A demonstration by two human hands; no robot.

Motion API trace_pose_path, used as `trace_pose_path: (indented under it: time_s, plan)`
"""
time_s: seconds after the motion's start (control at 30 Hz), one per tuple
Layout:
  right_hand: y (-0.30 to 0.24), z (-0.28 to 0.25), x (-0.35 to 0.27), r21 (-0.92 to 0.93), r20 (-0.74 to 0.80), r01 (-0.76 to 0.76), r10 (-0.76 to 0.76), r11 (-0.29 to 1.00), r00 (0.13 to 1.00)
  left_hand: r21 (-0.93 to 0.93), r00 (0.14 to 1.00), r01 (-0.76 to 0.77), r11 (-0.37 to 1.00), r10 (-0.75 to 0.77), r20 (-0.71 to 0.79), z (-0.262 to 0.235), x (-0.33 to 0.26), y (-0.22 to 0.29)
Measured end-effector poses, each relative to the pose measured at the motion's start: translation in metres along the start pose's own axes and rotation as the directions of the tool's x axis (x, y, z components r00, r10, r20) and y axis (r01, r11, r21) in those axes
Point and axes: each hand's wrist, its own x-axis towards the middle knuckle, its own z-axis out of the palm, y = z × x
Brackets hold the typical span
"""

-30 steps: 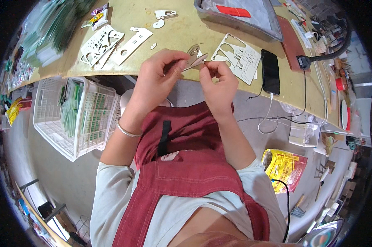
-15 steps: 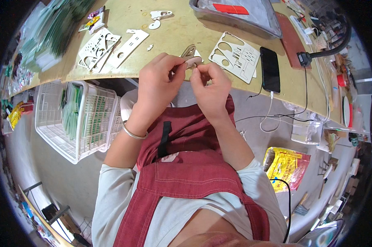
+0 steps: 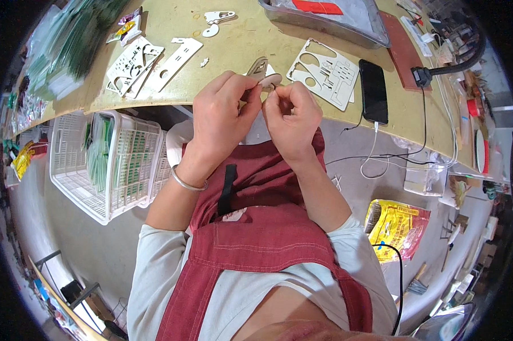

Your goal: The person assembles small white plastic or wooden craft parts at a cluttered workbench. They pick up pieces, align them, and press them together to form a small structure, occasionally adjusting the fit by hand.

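Observation:
My left hand [image 3: 225,116] is closed, thumb and fingertips pinching a small wooden cut-out piece with a round disc [image 3: 270,80] at the table's near edge. A longer slotted wooden piece [image 3: 257,67] rises just beyond those fingertips; whether it is joined to the disc I cannot tell. My right hand [image 3: 293,119] is closed too, its thumb and index finger pinched at the disc's underside, where a small dark bit shows. Beyond them lie a slotted wooden part [image 3: 219,16], a loose white disc [image 3: 211,30] and a tiny piece [image 3: 204,62].
Cut-out wooden sheets [image 3: 339,85] lie right, more sheets [image 3: 179,57] left. A black phone [image 3: 373,94] with a white cable sits near the edge. A grey plastic tub [image 3: 302,25] stands at the back. Below the table are a white basket [image 3: 111,199] and yellow bag [image 3: 390,224].
My hands stay together, and the disc between them shows a little more of its face, tilted differently. The whole view has shifted slightly.

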Motion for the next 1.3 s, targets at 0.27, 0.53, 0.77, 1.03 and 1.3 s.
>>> trace_pose_path:
  time_s: [0.27,0.53,0.77,1.03,1.3]
  plan:
    - [0.005,-0.003,-0.002,-0.043,0.016,0.092,-0.091,0.995,0.996,-0.060,0.996,0.083,0.995,-0.083,0.018,0.001,-0.004,0.002]
    - [0.006,-0.003,-0.005,0.019,0.031,-0.010,0.009,1.000,0.999,-0.050,0.997,0.081,0.995,-0.080,0.011,0.003,-0.009,0.000]
    - [0.010,-0.013,0.002,-0.154,0.102,0.200,-0.186,0.968,0.977,-0.114,0.968,0.177,0.978,-0.152,0.199,-0.012,-0.003,-0.002]
    - [0.004,-0.014,0.005,-0.189,0.091,0.269,-0.256,0.945,0.963,-0.328,0.899,0.411,0.851,-0.317,0.302,-0.017,-0.006,0.002]
    - [0.002,-0.017,-0.001,0.034,0.078,-0.166,0.163,0.985,0.984,-0.659,0.784,0.602,0.451,-0.491,0.380,-0.030,-0.008,-0.008]
